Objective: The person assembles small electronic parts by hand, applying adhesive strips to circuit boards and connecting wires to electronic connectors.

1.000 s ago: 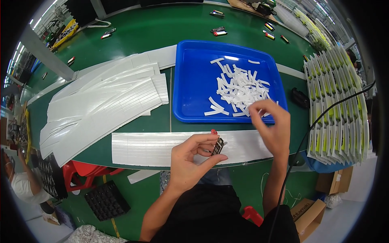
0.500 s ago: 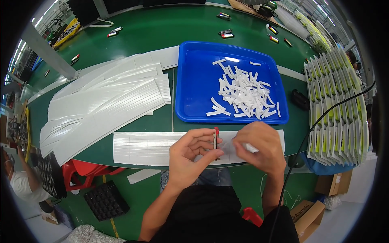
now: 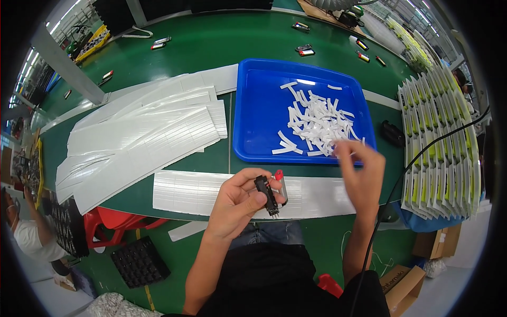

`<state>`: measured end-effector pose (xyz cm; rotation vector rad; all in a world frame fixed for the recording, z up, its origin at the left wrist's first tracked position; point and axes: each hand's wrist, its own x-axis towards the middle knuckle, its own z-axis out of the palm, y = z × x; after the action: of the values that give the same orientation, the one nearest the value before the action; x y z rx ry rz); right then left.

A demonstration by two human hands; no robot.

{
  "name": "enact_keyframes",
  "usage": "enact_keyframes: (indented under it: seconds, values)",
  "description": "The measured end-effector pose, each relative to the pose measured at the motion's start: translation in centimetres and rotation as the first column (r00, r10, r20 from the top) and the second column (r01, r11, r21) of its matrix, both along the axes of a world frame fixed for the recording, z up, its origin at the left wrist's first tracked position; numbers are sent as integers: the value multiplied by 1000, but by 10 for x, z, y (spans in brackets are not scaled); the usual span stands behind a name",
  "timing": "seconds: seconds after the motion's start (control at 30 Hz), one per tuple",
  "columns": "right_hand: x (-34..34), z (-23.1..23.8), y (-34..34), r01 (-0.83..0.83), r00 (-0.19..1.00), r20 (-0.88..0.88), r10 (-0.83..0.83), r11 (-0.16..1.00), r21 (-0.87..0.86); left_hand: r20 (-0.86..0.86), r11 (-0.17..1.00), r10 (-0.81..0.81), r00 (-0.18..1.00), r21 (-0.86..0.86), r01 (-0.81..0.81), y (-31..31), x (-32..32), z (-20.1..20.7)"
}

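My left hand (image 3: 235,203) is closed around a small black electronic part (image 3: 266,195) with pins at its lower end. Against it, between the same fingers, is a slim piece with a red end (image 3: 279,174), partly hidden. Over the near right edge of the blue tray (image 3: 238,116) is my right hand (image 3: 365,171), its fingertips blurred at the pile of white strips (image 3: 319,119). Whether those fingertips grip a strip I cannot make out. Below both hands lies a white sheet of strips (image 3: 179,193) along the table's near edge.
White sheets (image 3: 142,137) are stacked on the left. On the right stands a rack of white and yellow-green pieces (image 3: 438,142), with a black cable (image 3: 401,179) hanging before it. Small battery-like parts (image 3: 305,51) lie at the far side. A black crate (image 3: 140,261) rests on the floor.
My right hand has moved away from the left, forward and right to the tray's strips. My left hand has turned, bringing the black part's broad side into sight. The view has shifted slightly.
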<state>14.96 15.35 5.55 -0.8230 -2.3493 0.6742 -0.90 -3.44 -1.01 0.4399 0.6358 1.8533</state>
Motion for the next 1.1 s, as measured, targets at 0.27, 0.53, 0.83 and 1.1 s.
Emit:
enact_keyframes:
  seconds: [0.27, 0.53, 0.83, 1.1]
  values:
    - [-5, -10, -49, -336, 922, -199, 331, 431, -837, 29, 981, -100, 995, 170, 94, 3, 0, -6]
    - [-1, 0, -59, -362, 932, -313, 184, 530, -767, 17, 995, 32, 999, 92, -34, -2, 4, -7]
    - [-1, -4, -75, -388, 904, -404, 140, 664, -639, 5, 986, 119, 993, 121, -119, -3, 8, -14]
    - [-8, -6, -97, -373, 872, -378, 310, 922, -105, -41, 975, 101, 994, 204, -90, -3, 6, -18]
